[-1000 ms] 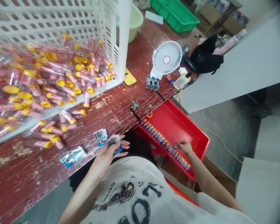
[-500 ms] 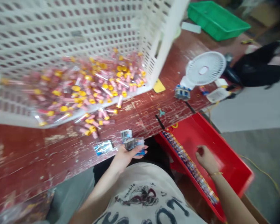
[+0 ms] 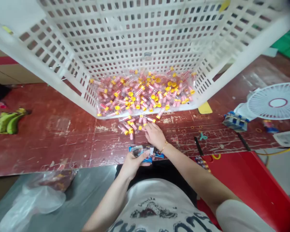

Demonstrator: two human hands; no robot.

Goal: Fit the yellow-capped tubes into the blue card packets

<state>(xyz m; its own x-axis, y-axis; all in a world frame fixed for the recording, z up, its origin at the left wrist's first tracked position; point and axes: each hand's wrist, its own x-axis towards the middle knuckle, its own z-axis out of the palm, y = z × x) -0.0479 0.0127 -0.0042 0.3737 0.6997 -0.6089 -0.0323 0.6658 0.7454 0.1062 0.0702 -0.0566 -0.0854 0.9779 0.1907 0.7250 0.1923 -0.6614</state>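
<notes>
My left hand is closed around a printed plastic packet, clear with blue edges, at the table's front edge. Another blue-edged packet lies beside it, partly beneath my right wrist. My right hand reaches across to the loose pile of small clear tubes with pink contents and yellow caps. Its fingers are bent together onto a tube at the pile's right side; the fingertips are partly hidden. Many more such tubes fill the bottom of a white slotted crate tipped toward me.
On the right are a white fan, a bundle of blue-and-clear packs, a yellow card and a small teal piece. A red tray sits below the table edge. Bananas lie far left.
My right hand has moved from over the red tray to the loose tubes on the table. My left hand still holds a packet. The view has turned left, centring the crate.
</notes>
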